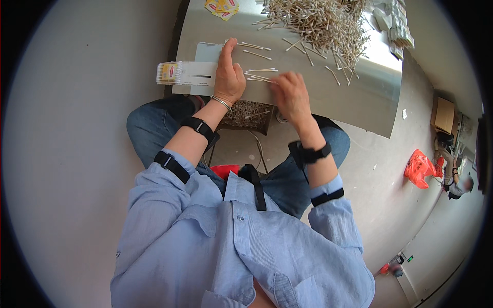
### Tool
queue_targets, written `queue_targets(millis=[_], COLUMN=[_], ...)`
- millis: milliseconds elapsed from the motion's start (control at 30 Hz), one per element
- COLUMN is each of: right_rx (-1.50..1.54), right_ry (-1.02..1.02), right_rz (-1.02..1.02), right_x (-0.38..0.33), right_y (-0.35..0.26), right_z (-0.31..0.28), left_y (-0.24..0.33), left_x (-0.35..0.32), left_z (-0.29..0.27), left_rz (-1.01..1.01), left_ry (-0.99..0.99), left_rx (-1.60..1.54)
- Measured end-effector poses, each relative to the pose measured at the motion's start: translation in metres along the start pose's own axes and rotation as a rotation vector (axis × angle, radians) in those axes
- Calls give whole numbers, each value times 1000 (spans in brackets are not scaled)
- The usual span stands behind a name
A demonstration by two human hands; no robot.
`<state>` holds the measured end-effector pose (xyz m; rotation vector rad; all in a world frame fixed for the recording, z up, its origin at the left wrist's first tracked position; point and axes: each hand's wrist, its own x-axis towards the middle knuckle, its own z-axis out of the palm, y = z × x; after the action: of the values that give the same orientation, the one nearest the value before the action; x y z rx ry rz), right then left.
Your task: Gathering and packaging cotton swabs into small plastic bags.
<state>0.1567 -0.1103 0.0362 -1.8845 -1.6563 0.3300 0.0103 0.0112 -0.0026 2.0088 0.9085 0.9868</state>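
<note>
Cotton swabs (258,55): loose on metal table (370,97), between hands; likely light, stiff, snappable; grip mid-stick.
Left hand (229,74): thumb apart from straight fingers.
Right hand (294,96): blurred, at swab ends; cannot tell whether pinching.

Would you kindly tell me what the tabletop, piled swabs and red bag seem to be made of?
Tabletop: probably metal with a satin finish, given its grey, blurred sheen.
Piled swabs: matt white tips, likely cotton, on pale tan sticks, perhaps wood.
Red bag: apparently thin, slightly glossy plastic, judging by its crumpled folds.
</note>
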Motion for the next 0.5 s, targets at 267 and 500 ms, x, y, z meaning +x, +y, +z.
queue_targets(millis=[267,500], right_rx=[-93,80], right_ry=[138,130], right_rz=[-27,87], right_x=[66,32], right_y=[19,19], right_z=[35,18], left_y=[-1,-3], left_x=[-1,1], left_z=[2,0], left_rz=[-49,-9], left_ry=[32,33], left_rx=[-101,-19])
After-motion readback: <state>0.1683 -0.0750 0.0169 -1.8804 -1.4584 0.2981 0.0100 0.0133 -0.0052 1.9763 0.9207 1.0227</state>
